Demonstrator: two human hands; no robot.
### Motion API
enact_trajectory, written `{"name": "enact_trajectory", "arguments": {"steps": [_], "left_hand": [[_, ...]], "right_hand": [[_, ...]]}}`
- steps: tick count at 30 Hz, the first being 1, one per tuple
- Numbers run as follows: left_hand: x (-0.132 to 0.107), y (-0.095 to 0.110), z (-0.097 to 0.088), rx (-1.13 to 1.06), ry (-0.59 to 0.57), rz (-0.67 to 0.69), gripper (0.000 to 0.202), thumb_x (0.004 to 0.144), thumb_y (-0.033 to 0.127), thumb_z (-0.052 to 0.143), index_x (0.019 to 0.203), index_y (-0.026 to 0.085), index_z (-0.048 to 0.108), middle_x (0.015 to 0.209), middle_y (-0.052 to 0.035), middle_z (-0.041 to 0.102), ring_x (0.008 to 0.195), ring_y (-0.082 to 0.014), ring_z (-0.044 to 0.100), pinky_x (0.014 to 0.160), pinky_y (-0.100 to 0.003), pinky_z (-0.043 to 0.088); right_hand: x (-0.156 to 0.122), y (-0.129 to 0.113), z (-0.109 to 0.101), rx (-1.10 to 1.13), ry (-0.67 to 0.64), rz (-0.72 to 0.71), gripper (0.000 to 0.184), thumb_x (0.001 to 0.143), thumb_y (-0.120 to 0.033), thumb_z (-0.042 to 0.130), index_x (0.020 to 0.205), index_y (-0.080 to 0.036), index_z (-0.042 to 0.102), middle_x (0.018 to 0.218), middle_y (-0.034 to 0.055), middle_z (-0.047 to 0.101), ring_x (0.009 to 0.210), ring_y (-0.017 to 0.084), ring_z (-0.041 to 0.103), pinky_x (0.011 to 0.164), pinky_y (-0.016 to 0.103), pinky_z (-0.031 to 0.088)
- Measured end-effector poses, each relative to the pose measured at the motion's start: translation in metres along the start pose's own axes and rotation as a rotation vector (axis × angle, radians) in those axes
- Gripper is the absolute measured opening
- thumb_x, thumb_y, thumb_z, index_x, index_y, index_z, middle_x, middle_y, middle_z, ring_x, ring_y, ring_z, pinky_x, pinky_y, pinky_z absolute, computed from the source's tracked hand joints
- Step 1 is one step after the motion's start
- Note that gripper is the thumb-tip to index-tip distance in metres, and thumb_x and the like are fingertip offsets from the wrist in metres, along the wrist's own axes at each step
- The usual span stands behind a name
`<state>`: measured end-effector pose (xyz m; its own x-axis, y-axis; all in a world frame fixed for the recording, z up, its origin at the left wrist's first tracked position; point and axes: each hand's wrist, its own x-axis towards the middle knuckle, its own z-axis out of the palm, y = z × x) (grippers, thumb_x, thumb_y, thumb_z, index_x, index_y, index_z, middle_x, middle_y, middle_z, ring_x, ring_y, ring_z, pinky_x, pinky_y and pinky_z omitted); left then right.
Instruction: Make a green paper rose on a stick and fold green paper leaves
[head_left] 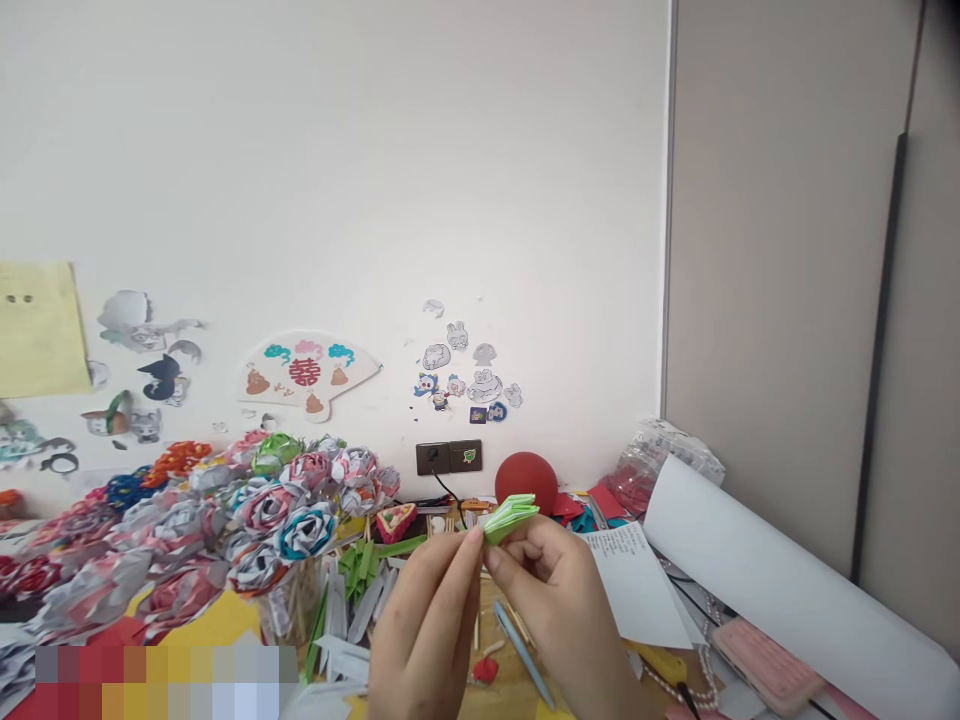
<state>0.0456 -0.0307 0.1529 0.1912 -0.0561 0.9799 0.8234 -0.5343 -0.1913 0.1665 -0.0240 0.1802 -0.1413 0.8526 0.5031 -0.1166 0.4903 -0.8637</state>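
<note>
A small stack of folded light-green paper (pixel 511 514) is pinched between both hands, above the middle of the cluttered table. My left hand (pixel 431 610) grips its lower left end with the fingertips. My right hand (pixel 559 605) is closed on its lower side, thumb in front and fingers curled behind. The paper has white edges, and its layered folds point up to the right. My fingers hide its lower part. Below the hands lie a blue-grey pen (pixel 523 655) and a crumpled red scrap (pixel 486 670).
Many folded paper flowers (pixel 307 530) crowd the left side, some in a clear container. Green and white paper strips (pixel 360 590) lie beside them. A red ball (pixel 526 482) rests near the wall. Rightward are a written sheet (pixel 637 585), a large white roll (pixel 795 590) and a pink keyboard (pixel 769 665).
</note>
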Motion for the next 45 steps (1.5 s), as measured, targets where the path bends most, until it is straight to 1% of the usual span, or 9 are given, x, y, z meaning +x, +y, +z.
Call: {"name": "enact_trajectory", "arguments": {"steps": [4, 11, 17, 20, 28, 33, 39, 41, 45], "left_hand": [[-0.002, 0.002, 0.003, -0.009, -0.014, -0.002, 0.051, 0.084, 0.004, 0.057, 0.132, 0.015, 0.047, 0.107, -0.0110, 0.060, 0.095, -0.0194, 0.061, 0.089, -0.028, 0.050], [0.011, 0.006, -0.001, -0.225, -0.152, -0.256, 0.028, 0.089, 0.011, 0.049, 0.114, 0.020, 0.059, 0.099, -0.0085, 0.060, 0.094, -0.0179, 0.061, 0.079, -0.024, 0.053], [0.009, 0.009, -0.001, -0.265, -0.165, -0.233, 0.040, 0.087, 0.002, 0.048, 0.124, 0.018, 0.051, 0.107, -0.0110, 0.057, 0.099, -0.0181, 0.057, 0.086, -0.028, 0.050], [0.011, 0.011, 0.001, -0.357, -0.180, -0.296, 0.038, 0.086, 0.001, 0.048, 0.121, 0.016, 0.053, 0.105, -0.0103, 0.057, 0.099, -0.0165, 0.057, 0.086, -0.026, 0.049], [0.018, 0.011, -0.002, -0.490, -0.146, -0.376, 0.030, 0.084, 0.000, 0.050, 0.108, 0.014, 0.061, 0.101, -0.0092, 0.062, 0.097, -0.0139, 0.058, 0.087, -0.021, 0.047], [0.020, 0.009, -0.003, -0.515, -0.171, -0.398, 0.029, 0.084, 0.002, 0.051, 0.108, 0.015, 0.062, 0.100, -0.0091, 0.063, 0.095, -0.0143, 0.059, 0.085, -0.023, 0.049], [0.005, 0.010, 0.009, -0.229, -0.204, -0.214, 0.047, 0.087, 0.006, 0.049, 0.132, 0.018, 0.045, 0.114, -0.0132, 0.059, 0.105, -0.0221, 0.057, 0.087, -0.033, 0.051], [-0.001, 0.012, 0.013, -0.187, -0.213, -0.228, 0.052, 0.089, 0.009, 0.047, 0.138, 0.021, 0.036, 0.120, -0.0123, 0.058, 0.110, -0.0233, 0.056, 0.090, -0.034, 0.051], [-0.008, 0.017, 0.015, -0.195, -0.257, -0.358, 0.055, 0.092, 0.013, 0.044, 0.142, 0.025, 0.028, 0.127, -0.0100, 0.056, 0.115, -0.0216, 0.054, 0.094, -0.031, 0.050]], "right_hand": [[0.000, 0.001, -0.002, 0.017, 0.036, 0.002, 0.022, 0.072, -0.036, 0.061, 0.065, -0.018, 0.053, 0.054, -0.0051, 0.041, 0.051, 0.010, 0.037, 0.045, 0.021, 0.031], [-0.001, 0.003, -0.004, 0.007, 0.074, -0.047, 0.022, 0.073, -0.037, 0.061, 0.068, -0.016, 0.057, 0.058, -0.0020, 0.049, 0.055, 0.012, 0.045, 0.050, 0.022, 0.038], [-0.004, -0.005, -0.004, -0.036, 0.109, -0.077, 0.018, 0.075, -0.034, 0.060, 0.068, -0.017, 0.058, 0.058, -0.0002, 0.056, 0.056, 0.014, 0.053, 0.051, 0.023, 0.043], [-0.004, -0.005, -0.004, -0.055, 0.107, -0.101, 0.015, 0.076, -0.032, 0.059, 0.070, -0.018, 0.058, 0.061, 0.0001, 0.057, 0.059, 0.015, 0.055, 0.055, 0.023, 0.046], [-0.007, -0.005, -0.003, -0.125, 0.129, -0.220, 0.017, 0.077, -0.027, 0.057, 0.063, -0.019, 0.054, 0.053, -0.0051, 0.046, 0.049, 0.010, 0.047, 0.046, 0.018, 0.041], [-0.006, -0.006, -0.003, -0.155, 0.126, -0.248, 0.015, 0.078, -0.025, 0.056, 0.063, -0.019, 0.055, 0.052, -0.0050, 0.047, 0.050, 0.010, 0.049, 0.047, 0.018, 0.042], [-0.001, -0.002, -0.004, -0.109, 0.195, -0.111, 0.012, 0.076, -0.031, 0.060, 0.074, -0.019, 0.061, 0.062, -0.0002, 0.061, 0.058, 0.014, 0.057, 0.058, 0.024, 0.049], [-0.001, -0.001, -0.004, -0.092, 0.208, -0.098, 0.013, 0.076, -0.032, 0.060, 0.075, -0.019, 0.062, 0.064, 0.0012, 0.063, 0.060, 0.015, 0.059, 0.059, 0.025, 0.050], [-0.002, -0.001, 0.000, -0.081, 0.231, -0.107, 0.016, 0.075, -0.033, 0.059, 0.072, -0.018, 0.061, 0.062, 0.0022, 0.064, 0.060, 0.017, 0.062, 0.056, 0.025, 0.050]]}}
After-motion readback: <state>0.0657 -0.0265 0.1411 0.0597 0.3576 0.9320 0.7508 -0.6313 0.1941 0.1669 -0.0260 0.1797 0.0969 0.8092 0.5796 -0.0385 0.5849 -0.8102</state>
